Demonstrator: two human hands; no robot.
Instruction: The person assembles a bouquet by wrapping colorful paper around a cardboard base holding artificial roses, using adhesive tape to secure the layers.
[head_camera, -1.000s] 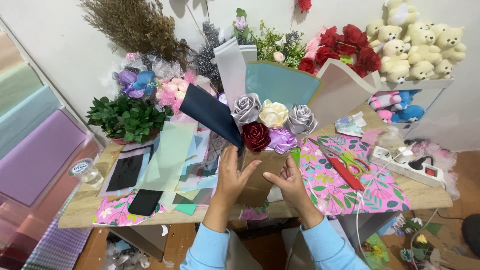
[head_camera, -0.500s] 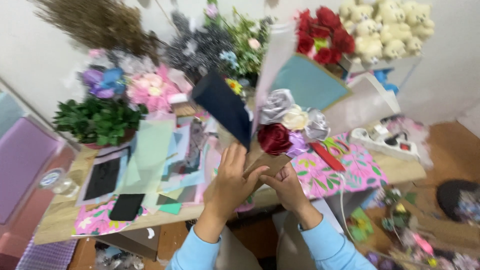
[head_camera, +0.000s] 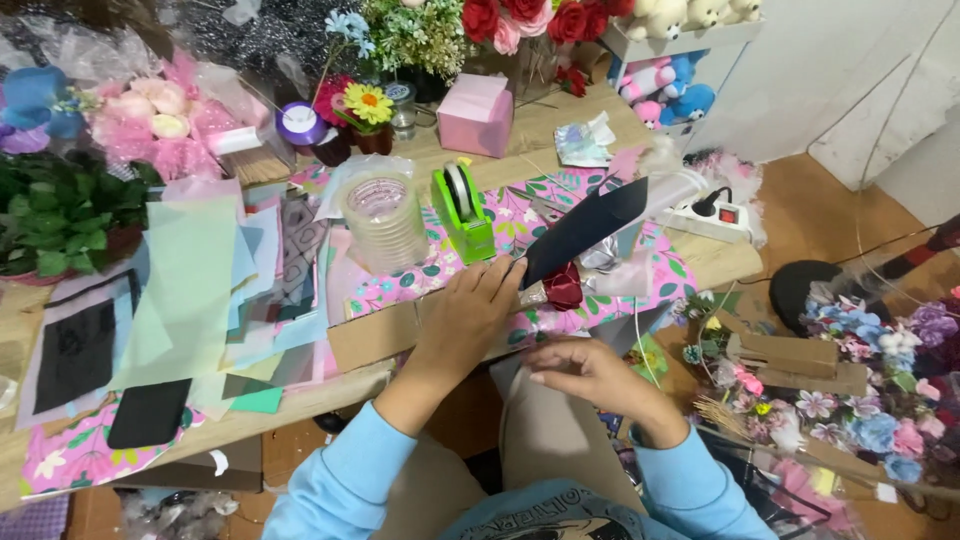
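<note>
Your left hand (head_camera: 470, 315) grips the bouquet (head_camera: 585, 250) low on its wrapped base, fingers closed around it, and the bundle lies tipped to the right over the near edge of the table (head_camera: 540, 125). Your right hand (head_camera: 590, 375) hovers just below, fingers loosely spread, holding nothing. Careful: the dark wrapping sheet (head_camera: 585, 228) sticks out loose, so with only one hand gripping, it could slip or the red rose (head_camera: 563, 287) could get crushed against the table edge.

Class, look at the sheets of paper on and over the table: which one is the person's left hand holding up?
The dark navy sheet, wrapped round the small bouquet with the red rose. The left hand grips its base, while the pale green sheet and others lie flat.
</note>
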